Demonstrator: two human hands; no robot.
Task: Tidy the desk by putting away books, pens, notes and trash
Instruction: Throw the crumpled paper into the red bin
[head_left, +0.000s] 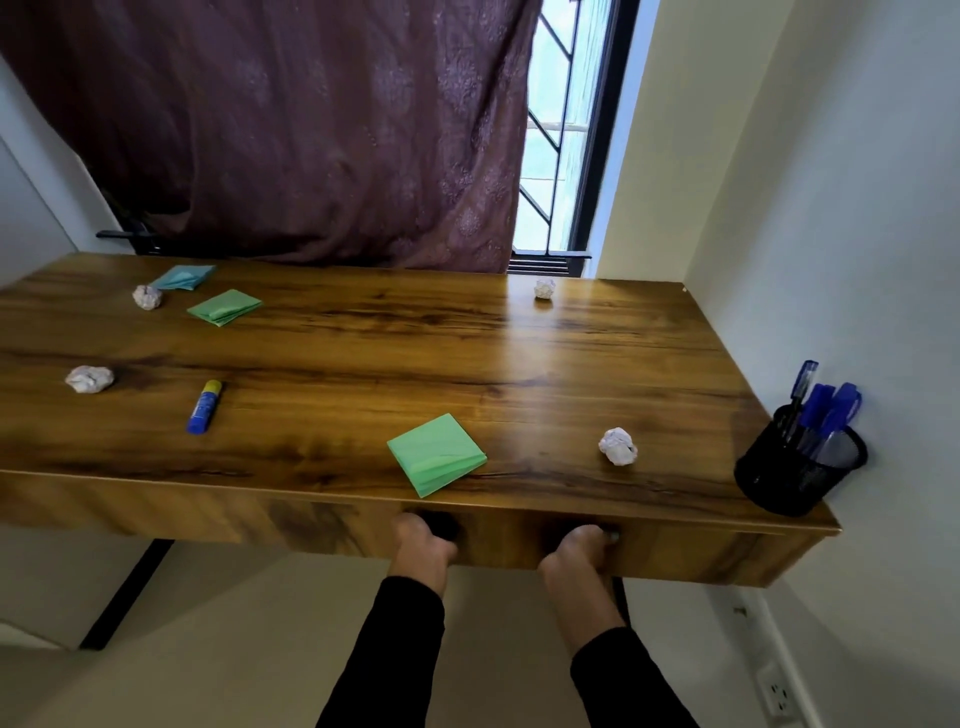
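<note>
We see both hands at the drawer front under the wooden desk. The left hand curls around a dark knob; the right hand curls around another knob. Just above the left hand, at the desk's near edge, lies a green sticky-note pad, with a crumpled paper ball to its right and a mesh pen holder at the desk's right end. Farther left lie a glue stick and a second paper ball. Beyond sit a green folded note, a blue note and two more paper balls.
</note>
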